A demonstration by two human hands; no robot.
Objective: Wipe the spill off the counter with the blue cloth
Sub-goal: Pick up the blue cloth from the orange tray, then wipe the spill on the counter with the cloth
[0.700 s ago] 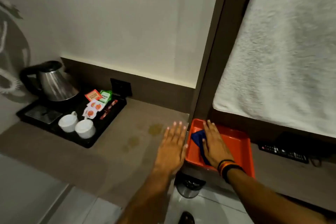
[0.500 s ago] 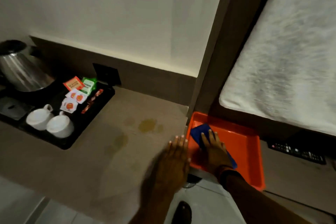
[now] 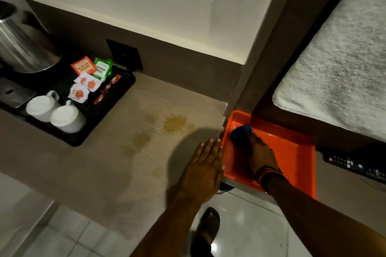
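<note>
A yellowish spill lies in several patches on the beige counter. The blue cloth sits bunched in the far left corner of an orange tray just right of the counter's end. My right hand lies over the cloth inside the tray, fingers curled on it, hiding most of it. My left hand rests flat, fingers together, on the counter's right edge, a short way right of the spill.
A black tray at the counter's left holds a steel kettle, two white cups and sachets. A remote lies right of the orange tray. A white towel hangs above. My sandalled foot stands on the tiled floor.
The cloth, flat under my right hand before, is now bunched under its curled fingers in the tray's corner. My left hand stays flat on the counter edge. The view swung right and down.
</note>
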